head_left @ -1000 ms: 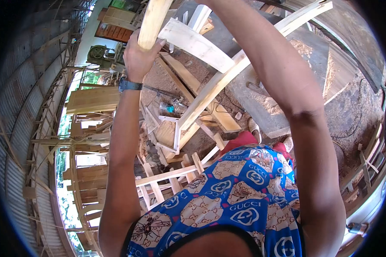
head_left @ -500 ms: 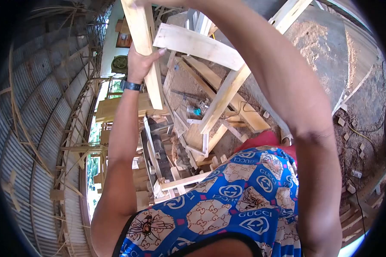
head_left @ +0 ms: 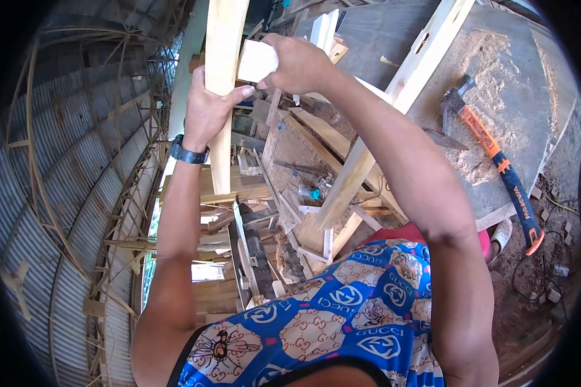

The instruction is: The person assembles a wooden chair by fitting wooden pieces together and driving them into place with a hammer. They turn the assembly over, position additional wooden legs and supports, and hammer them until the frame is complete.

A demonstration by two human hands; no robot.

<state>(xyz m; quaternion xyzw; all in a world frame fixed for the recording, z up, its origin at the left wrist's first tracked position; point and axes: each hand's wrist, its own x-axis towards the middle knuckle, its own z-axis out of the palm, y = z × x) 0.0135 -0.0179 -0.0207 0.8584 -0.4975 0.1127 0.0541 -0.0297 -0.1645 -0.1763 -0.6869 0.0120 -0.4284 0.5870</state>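
My left hand (head_left: 208, 109) is wrapped round an upright pale wooden post (head_left: 226, 48), its thumb pointing right across the wood. My right hand (head_left: 300, 64) grips the end of a pale wooden board (head_left: 257, 61) right beside the post, fingers over the top and thumb below. Most of that board is hidden behind my right hand and forearm. A second wooden post with a slot (head_left: 426, 45) slants behind my right forearm. To the right, a claw hammer (head_left: 492, 151) with an orange and dark handle lies on the sawdust-covered work surface (head_left: 529, 84).
Below the posts, loose planks (head_left: 316, 132) and offcuts lie over the ground near a small teal-coloured item (head_left: 314, 193). A cable (head_left: 565, 208) runs among scraps at the far right. Corrugated metal sheeting (head_left: 64, 238) rises on the left.
My right hand has come down from the top of the post to the board's end. The hammer now shows on the work surface. My left hand keeps its hold, and the view has shifted.
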